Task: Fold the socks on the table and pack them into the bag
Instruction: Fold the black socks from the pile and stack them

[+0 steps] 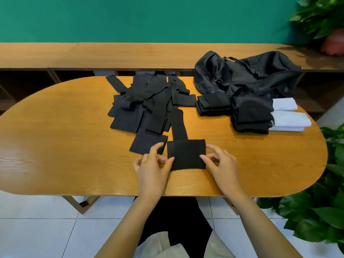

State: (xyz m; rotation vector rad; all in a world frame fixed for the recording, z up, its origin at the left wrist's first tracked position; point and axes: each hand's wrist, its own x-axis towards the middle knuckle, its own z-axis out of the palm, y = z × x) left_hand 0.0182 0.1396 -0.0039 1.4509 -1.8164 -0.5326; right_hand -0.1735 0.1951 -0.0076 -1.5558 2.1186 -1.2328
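My left hand (pixel 151 165) pinches the left edge of the folded black sock (pixel 186 154) and my right hand (pixel 222 164) pinches its right edge, at the near middle of the table (pixel 74 146). A black strip (pixel 177 125) runs from the sock's far edge; I cannot tell whether it belongs to the same sock. In the far pile (pixel 147 101), single socks blur together. Folded stacks (pixel 249 116) hide the near side of the bag (pixel 245 75).

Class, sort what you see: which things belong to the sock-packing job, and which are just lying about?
Job: black sock pinched between left hand and right hand; unfolded sock pile; folded sock stacks; black bag.
Lying about: potted plants; wooden shelf unit; white folded items (perhaps socks, unclear).
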